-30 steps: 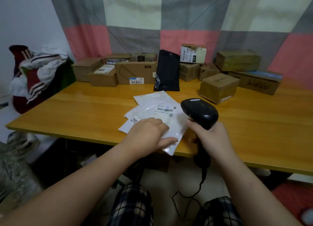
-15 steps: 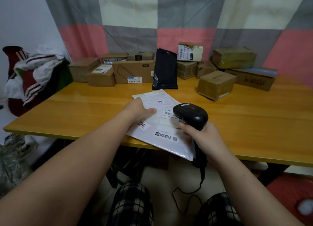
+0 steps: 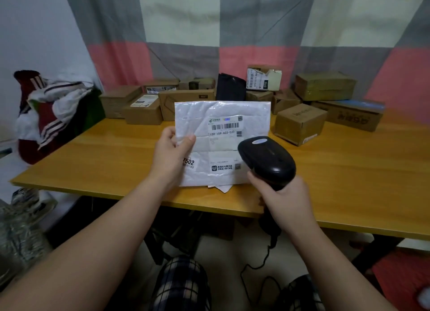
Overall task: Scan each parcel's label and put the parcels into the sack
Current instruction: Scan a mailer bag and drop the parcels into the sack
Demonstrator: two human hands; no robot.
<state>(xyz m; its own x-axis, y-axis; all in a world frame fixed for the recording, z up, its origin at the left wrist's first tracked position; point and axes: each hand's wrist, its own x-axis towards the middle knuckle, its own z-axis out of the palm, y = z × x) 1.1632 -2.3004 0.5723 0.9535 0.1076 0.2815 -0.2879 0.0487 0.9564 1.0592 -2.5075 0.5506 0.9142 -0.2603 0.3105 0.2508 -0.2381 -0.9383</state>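
Observation:
My left hand [image 3: 171,154] pinches a white flat mailer parcel [image 3: 221,122] by its left edge and holds it upright above the wooden table [image 3: 349,182], label side facing me. Its barcode label [image 3: 225,126] shows in the upper middle. My right hand [image 3: 282,196] grips a black barcode scanner [image 3: 267,161] just in front of the parcel's lower right corner, head pointing at the label. A corner of another white mailer [image 3: 224,188] peeks out on the table beneath the held one. No sack is clearly in view.
Several cardboard boxes [image 3: 299,123] and a black pouch [image 3: 230,89] line the back of the table against a checked curtain. A heap of clothes [image 3: 53,110] sits at the left. The scanner's cable [image 3: 263,261] hangs to the floor between my knees.
My left hand has lifted the white mailer off the table and stood it upright facing me. The scanner in my right hand has stayed near its lower right.

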